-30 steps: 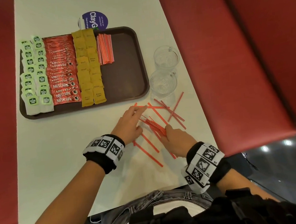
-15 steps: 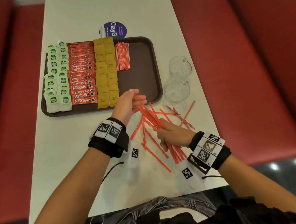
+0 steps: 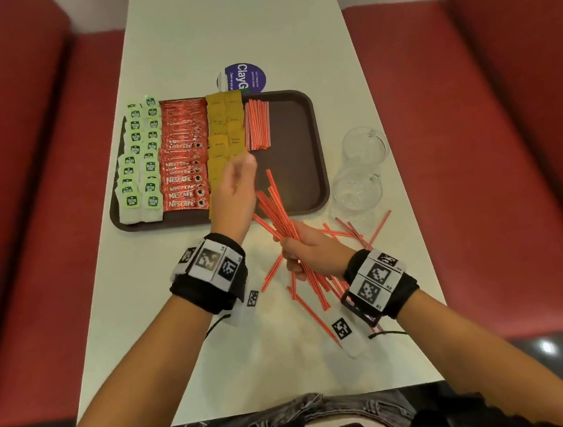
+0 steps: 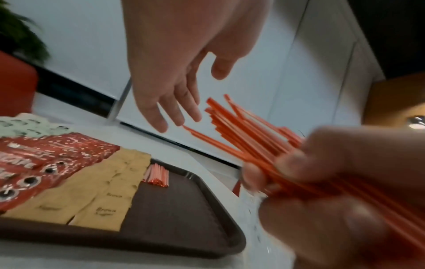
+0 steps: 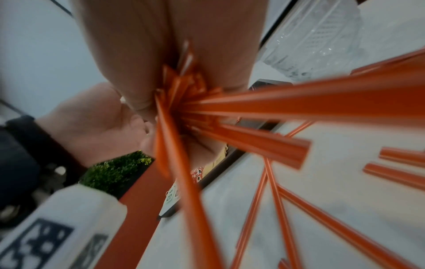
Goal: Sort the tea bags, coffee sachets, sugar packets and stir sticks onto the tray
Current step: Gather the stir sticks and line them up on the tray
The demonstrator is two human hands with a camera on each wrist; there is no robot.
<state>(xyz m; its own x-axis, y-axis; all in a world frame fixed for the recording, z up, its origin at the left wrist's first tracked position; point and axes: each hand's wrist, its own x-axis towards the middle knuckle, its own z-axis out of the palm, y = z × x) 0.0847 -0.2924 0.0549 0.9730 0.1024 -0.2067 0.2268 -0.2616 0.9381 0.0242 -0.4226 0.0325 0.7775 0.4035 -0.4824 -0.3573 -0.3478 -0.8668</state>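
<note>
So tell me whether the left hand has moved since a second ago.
Yes. The left hand rose from the table beside the loose stir sticks to over the tray's near edge.

Black wristbands (image 3: 208, 289) bearing white square-patterned tags (image 3: 379, 278).

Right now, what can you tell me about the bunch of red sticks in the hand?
The bunch is many thin, straight red-orange stir sticks with pale stripes; they look like plastic. The right hand grips them near the middle, fingers curled round. They are uneven and fanned out, with tips pointing up toward the tray and the other ends sticking out below the fist. The bunch is lifted off the table, above the loose sticks lying there. The left hand is open beside the tips; whether it touches them is unclear.
</note>
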